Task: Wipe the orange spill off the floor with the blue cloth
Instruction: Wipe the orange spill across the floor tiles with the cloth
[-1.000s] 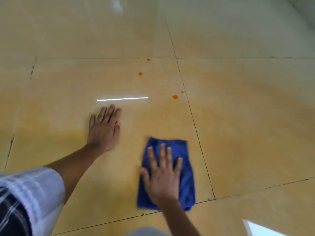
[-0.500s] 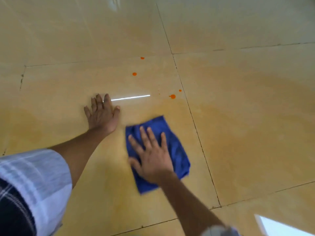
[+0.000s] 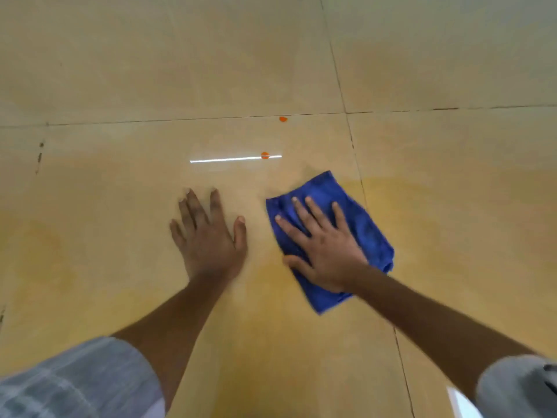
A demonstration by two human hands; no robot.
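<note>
Right now I am pressing my right hand (image 3: pixel 324 247) flat on the blue cloth (image 3: pixel 358 218), fingers straight and spread across it, thumb lying along its near left edge. I am not gripping it; the palm and fingers are simply bearing down from above. The cloth is lying crumpled on the floor (image 3: pixel 452 236), its far corner pointing up and away from me, its right side sitting just over a grout line (image 3: pixel 351 140) that is running away from me.

I am resting my left hand (image 3: pixel 208 236) flat on the tile just beside the cloth, fingers straight and holding nothing, not touching the fabric.

Beyond the cloth two orange drops are showing. The nearer drop (image 3: pixel 265 155) is sitting on the right end of a bright white reflection streak (image 3: pixel 226 159), a short way from the cloth's far corner. The farther drop (image 3: pixel 283 119) is lying just under the cross grout line. Neither is touching the cloth. My pale checked sleeve (image 3: pixel 75 384) is showing at the lower left.
</note>
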